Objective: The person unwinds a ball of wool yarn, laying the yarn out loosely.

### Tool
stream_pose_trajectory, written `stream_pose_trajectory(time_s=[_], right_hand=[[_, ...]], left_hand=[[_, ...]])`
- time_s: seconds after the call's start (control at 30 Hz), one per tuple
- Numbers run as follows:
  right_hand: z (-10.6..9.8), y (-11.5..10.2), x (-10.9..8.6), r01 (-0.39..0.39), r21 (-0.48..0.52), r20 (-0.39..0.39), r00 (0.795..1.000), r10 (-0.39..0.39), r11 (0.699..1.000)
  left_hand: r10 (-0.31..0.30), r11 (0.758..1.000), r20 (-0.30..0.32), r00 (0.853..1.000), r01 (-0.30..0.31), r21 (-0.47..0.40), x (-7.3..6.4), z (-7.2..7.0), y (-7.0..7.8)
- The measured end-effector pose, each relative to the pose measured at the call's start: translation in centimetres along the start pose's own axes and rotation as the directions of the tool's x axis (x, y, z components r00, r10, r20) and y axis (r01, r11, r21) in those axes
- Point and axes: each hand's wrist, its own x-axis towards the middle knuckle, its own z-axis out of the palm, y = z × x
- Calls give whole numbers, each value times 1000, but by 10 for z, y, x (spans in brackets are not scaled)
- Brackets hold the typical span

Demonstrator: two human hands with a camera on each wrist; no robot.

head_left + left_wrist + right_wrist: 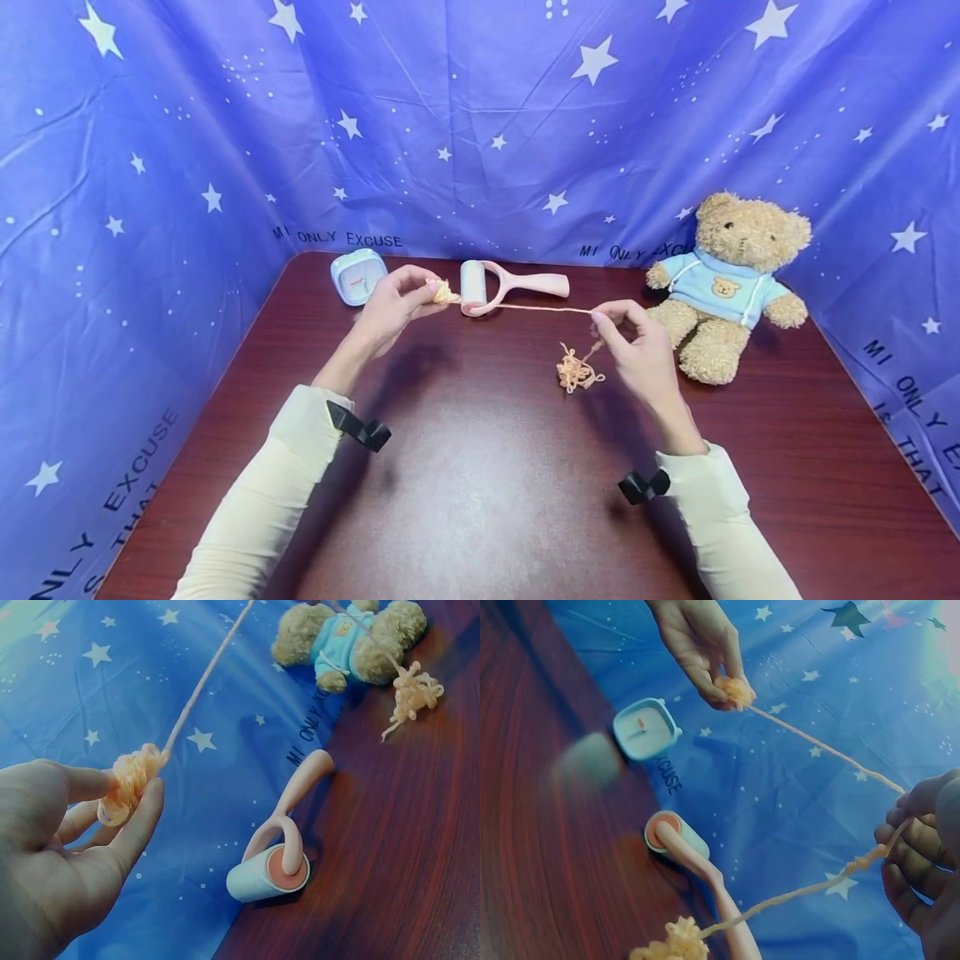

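A small wad of peach yarn (129, 786) is pinched between the thumb and fingers of my left hand (395, 307). From it a single strand runs taut to my right hand (643, 354), whose thumb and fingertips pinch it. Below the right hand hangs a looser, looped tangle of the same yarn (576, 371); whether it touches the table I cannot tell. In the right wrist view, a twisted stretch of strand (780, 896) links the right fingers to that tangle. Both hands are raised above the table.
A lint roller (474, 283) with a pink handle lies behind the strand at the table's back. Left of it stands a light blue square clock (360, 277). A teddy bear (723, 287) in a blue sweater sits at the right. A starry blue curtain (480, 125) surrounds the table.
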Motion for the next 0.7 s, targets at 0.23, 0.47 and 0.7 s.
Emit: stream_pose_trajectory(time_s=[0.23,0.47,0.7], right_hand=[[-18,18,-1,-40,87,-123,991,50,995],[-38,32,0,7,163,-254,967,35,987],[-51,24,-3,-15,137,-361,930,64,990]], left_hand=[[-18,999,-47,999,19,38,1,-2,0],[3,997,-64,998,2,74,0,-3,0],[17,993,-100,995,-5,115,1,-3,1]])
